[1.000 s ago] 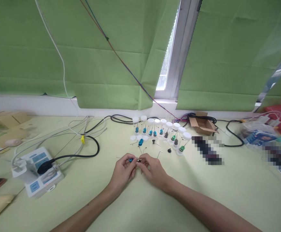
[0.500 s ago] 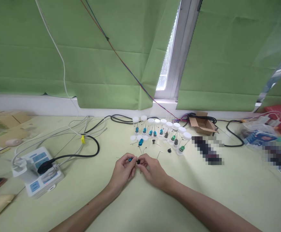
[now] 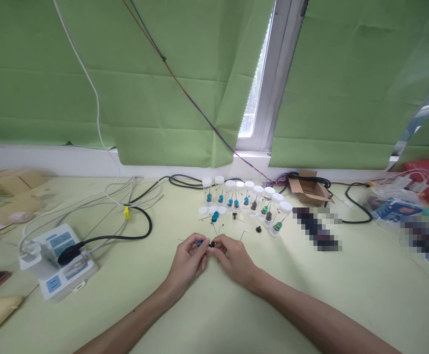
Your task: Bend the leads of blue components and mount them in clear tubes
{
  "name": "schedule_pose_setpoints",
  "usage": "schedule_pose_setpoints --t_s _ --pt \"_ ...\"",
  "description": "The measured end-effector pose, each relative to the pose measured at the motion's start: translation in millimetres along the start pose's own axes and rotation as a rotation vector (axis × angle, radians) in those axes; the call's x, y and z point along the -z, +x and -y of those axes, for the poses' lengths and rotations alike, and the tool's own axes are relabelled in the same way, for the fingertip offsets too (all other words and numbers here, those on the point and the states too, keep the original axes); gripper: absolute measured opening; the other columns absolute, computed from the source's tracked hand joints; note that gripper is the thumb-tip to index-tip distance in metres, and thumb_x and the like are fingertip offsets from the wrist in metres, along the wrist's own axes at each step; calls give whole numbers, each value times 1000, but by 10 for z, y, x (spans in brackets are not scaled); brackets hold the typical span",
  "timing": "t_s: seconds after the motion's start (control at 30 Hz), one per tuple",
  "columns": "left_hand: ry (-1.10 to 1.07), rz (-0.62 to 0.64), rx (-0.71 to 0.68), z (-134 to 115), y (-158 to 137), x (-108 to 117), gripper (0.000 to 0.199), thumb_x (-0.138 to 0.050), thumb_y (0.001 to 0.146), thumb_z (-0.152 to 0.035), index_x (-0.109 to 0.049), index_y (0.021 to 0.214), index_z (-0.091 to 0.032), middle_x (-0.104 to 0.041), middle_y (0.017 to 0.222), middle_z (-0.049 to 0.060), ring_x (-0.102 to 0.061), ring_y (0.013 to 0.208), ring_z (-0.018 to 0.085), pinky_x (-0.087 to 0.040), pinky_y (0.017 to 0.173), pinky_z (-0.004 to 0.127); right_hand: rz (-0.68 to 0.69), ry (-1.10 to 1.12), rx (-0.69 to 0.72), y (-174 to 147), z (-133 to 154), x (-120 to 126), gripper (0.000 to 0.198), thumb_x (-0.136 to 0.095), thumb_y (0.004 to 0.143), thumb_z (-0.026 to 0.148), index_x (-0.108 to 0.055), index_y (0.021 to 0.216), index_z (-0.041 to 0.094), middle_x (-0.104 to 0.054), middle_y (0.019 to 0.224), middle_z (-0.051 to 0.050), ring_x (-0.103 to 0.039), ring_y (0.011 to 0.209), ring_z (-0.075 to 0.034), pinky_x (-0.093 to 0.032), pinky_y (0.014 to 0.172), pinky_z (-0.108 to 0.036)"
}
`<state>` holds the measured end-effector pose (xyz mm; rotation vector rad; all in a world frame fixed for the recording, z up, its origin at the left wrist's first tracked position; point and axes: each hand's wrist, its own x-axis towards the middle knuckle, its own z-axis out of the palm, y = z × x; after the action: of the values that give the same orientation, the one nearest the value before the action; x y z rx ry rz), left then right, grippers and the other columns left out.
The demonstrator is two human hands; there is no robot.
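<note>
My left hand [image 3: 186, 259] pinches a small shiny blue part [image 3: 199, 243], from which a thin wire sticks out to the left. Against it, my right hand [image 3: 236, 259] holds a small black knob-like piece [image 3: 212, 244] between thumb and fingertips. Fingers hide most of both parts, so whether they are joined I cannot tell. Just beyond my hands lie another blue part [image 3: 214, 216], a black piece [image 3: 235, 216], a black knob [image 3: 259, 229] and a small bent metal key [image 3: 243, 234]. Behind them stand several clear vials [image 3: 246, 200] with white caps, holding blue, grey and green parts.
A white power strip [image 3: 54, 284] with plugs sits at left, its cables running across the table. Loose white caps [image 3: 203, 210] lie before the vials. An open cardboard box [image 3: 309, 192] stands back right, near black cables and a plastic bag [image 3: 393, 206].
The black piece at my right fingertips has shifted very slightly right and up. Both hands otherwise keep their places.
</note>
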<state>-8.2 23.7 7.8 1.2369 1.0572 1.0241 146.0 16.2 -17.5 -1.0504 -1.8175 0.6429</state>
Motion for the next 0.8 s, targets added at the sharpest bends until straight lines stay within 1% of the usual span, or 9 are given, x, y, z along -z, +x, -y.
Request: schedule_pose_setpoints --t_s 0.23,0.53,0.8 --pt "4 4 7 -4 -2 -3 29 -66 79 -46 -55 78 -18 -44 40 -8 -34 34 6 -24 35 16 -12 23 -15 2 -20 -16 11 -54 92 28 -60 92 19 -64 72 0 -57 65 -13 -45 64 -24" --pt "1 24 -7 -13 -5 -2 29 -65 79 -45 -54 78 -18 -45 42 -8 -34 35 5 -24 36 16 -5 25 -20 8 12 6 8 -54 91 25 -59 90 19 -65 72 0 -58 64 -13 -44 63 -23" --pt "3 23 -20 -14 -4 -7 28 -66 78 -44 -54 78 -19 -44 41 -8 -34 34 6 -24 35 17 2 -34 -22 11 13 12 16 -49 94 29 -58 84 19 -62 68 0 -54 60 -13 -42 59 -23"
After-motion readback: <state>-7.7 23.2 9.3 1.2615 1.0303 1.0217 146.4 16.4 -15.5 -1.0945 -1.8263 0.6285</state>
